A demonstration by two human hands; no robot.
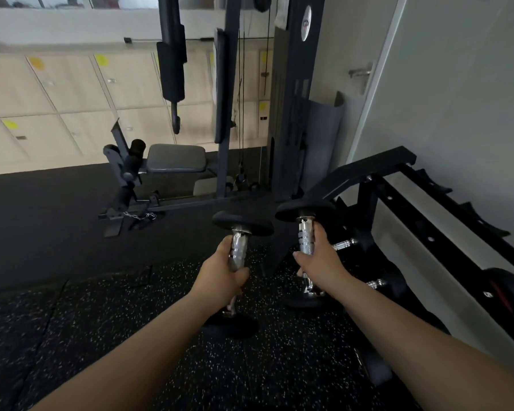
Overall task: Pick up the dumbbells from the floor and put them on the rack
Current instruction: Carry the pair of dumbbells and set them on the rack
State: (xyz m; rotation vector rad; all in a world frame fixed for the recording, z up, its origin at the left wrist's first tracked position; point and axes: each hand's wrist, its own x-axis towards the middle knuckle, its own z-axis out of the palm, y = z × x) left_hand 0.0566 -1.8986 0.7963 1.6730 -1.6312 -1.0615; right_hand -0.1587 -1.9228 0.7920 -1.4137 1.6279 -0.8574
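Note:
My left hand (222, 274) is closed around the chrome handle of a black-ended dumbbell (243, 223), held above the speckled floor. My right hand (321, 259) grips the chrome handle of a second dumbbell (304, 210), a little higher and further right. Both dumbbells point away from me, their near ends below my wrists. The black tiered dumbbell rack (398, 185) stands just right of my right hand, against the wall. Two more dumbbells (343, 244) (377, 283) rest on its lower tiers, and another black weight (505, 292) sits at its right end.
A multi-gym machine (226, 114) with a grey padded seat (175, 158) and leg pads stands ahead on the left. Wooden lockers (72, 108) line the far wall. A white door with a handle (359, 73) is behind the rack. Black speckled rubber flooring (131, 307) lies underfoot.

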